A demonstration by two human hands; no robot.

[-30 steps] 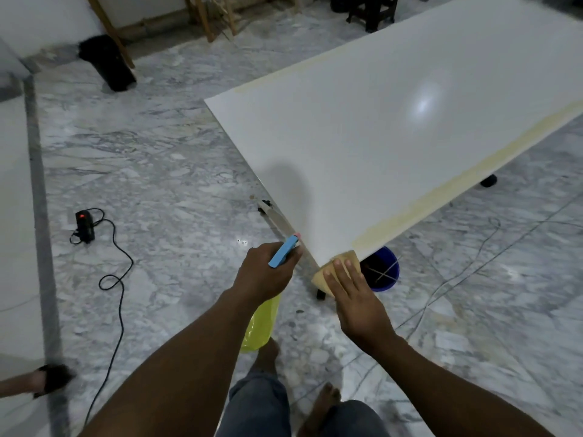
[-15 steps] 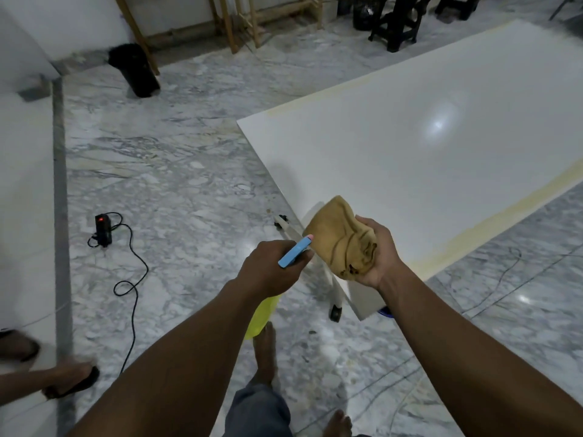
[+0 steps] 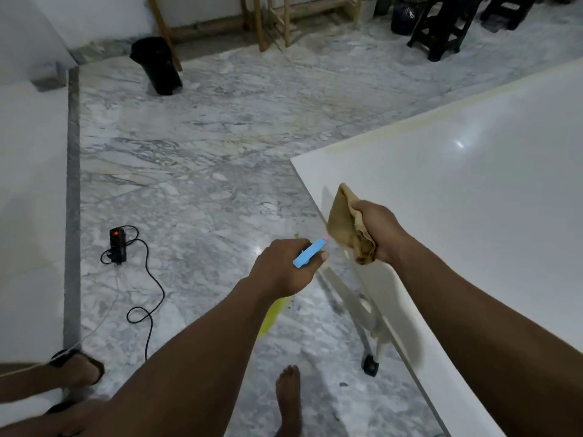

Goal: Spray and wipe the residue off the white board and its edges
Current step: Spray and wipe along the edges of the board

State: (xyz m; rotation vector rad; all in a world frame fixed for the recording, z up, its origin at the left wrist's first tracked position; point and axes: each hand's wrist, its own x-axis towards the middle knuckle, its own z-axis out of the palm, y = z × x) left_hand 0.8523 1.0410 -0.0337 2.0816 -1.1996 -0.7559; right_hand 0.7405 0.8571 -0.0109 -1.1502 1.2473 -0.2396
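Observation:
The white board [image 3: 473,190] fills the right side, lying flat on a wheeled stand, with yellowish residue along its far edge [image 3: 394,130]. My right hand [image 3: 378,231] grips a bunched tan cloth [image 3: 347,225] just over the board's left edge. My left hand [image 3: 284,269] holds a spray bottle [image 3: 310,255] with a blue trigger head and a yellow body [image 3: 271,313] that hangs below my wrist. The nozzle points toward the board's edge, close to the cloth.
A black power strip [image 3: 117,244] with a red light and a looping cord [image 3: 148,298] lies on the marble floor at left. A black bin [image 3: 157,67] and wooden frames stand at the back, black stools [image 3: 441,26] at far right. Another person's sandalled feet [image 3: 75,370] are at lower left; my bare foot [image 3: 288,395] is below.
My right hand lifted the cloth off the board's near corner, bunched it and carried it along the left edge. The view swung left; my left hand kept hold of the bottle.

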